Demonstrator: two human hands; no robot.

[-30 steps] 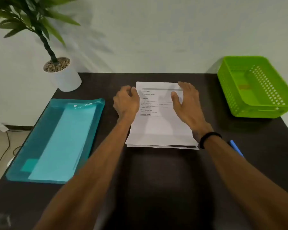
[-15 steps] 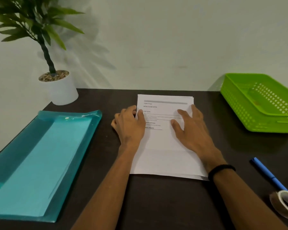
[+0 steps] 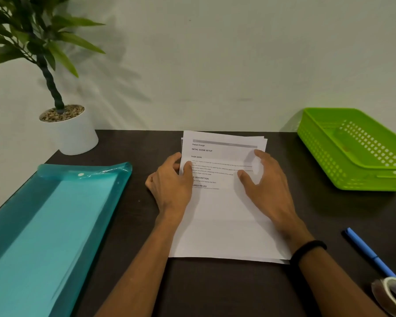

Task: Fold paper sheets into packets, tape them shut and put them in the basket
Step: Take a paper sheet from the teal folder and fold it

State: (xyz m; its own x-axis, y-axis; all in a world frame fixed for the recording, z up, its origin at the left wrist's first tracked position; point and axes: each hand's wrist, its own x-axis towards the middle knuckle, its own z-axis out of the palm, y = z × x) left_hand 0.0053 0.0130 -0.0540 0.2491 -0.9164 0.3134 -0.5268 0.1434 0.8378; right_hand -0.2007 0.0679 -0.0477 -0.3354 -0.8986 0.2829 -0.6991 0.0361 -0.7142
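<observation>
While no fold has yet been made, the scene is laid out from left to right as follows. A potted plant point(image 3: 62, 124) stands at the far left corner of the dark table point(image 3: 128, 225), and a teal plastic document folder point(image 3: 55, 225) lies in front of it. At the centre, a stack of printed paper sheets point(image 3: 224, 216) lies flat, its upper edges slightly fanned. The left hand point(image 3: 172, 186) is placed at the stack's left edge, the thumb laid over the top sheet and the fingers curled at the side; whether the edge is actually pinched cannot be told. The right hand point(image 3: 268, 186) is held over the right half of the sheets with fingers loosely spread, nothing being gripped. Further right, the green perforated basket point(image 3: 352, 152) stands well apart from the stack; a blue pen point(image 3: 370, 252) and a roll of clear tape point(image 3: 393, 296) are seen near the right edge.

Several risks are judged likely. Because the sheets are misaligned, more than one may be lifted together, or the stack may be skewed as the top sheet is drawn off. A crooked fold would follow from uneven edges. The tape, lying close to the table's edge, could be knocked off by the right forearm.
</observation>
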